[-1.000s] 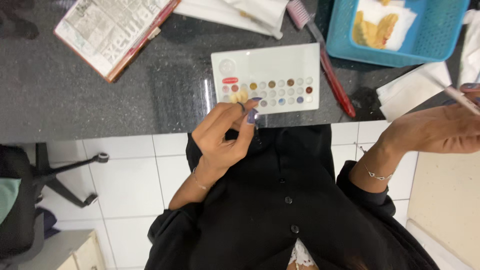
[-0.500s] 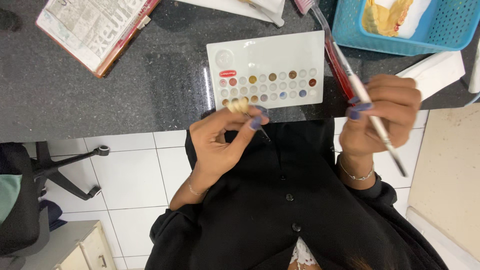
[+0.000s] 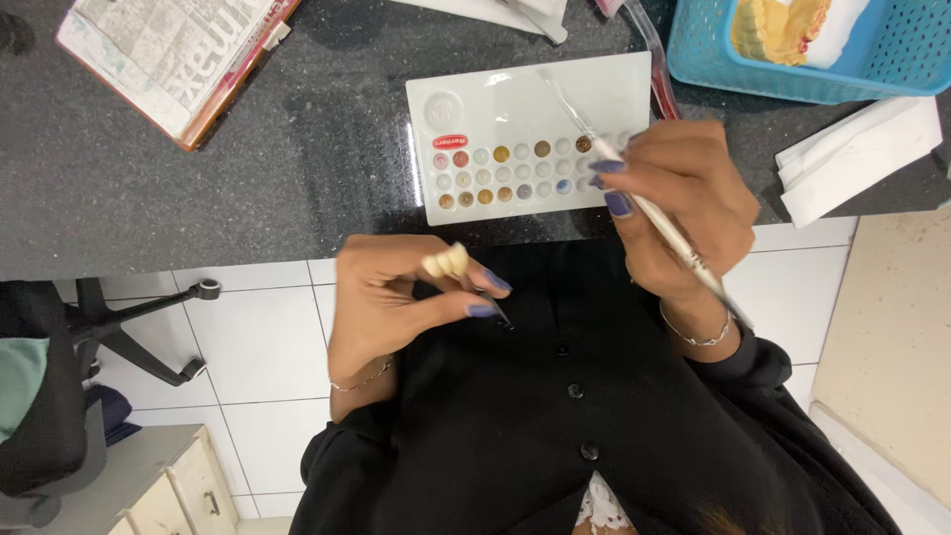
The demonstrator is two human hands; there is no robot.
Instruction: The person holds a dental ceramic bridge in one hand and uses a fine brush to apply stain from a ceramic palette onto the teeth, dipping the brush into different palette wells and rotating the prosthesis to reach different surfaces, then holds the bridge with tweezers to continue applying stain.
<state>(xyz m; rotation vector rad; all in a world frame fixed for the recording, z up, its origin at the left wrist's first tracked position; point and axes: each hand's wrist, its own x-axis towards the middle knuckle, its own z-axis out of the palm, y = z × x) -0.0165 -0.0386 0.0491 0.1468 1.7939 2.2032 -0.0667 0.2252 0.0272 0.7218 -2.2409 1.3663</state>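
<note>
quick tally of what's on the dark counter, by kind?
White palette tray: 1
Blue basket: 1
Newspaper bundle: 1
White folded tissue: 1
Total: 4
Off the counter: right hand holds a brush; left hand holds small tooth-like pieces.

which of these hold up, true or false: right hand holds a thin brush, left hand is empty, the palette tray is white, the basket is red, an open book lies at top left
1. The right hand holds a thin brush: true.
2. The left hand is empty: false, its fingers pinch a small row of tooth-like pieces.
3. The palette tray is white: true.
4. The basket is red: false, it is blue.
5. An open book lies at top left on the dark counter: true.
</note>
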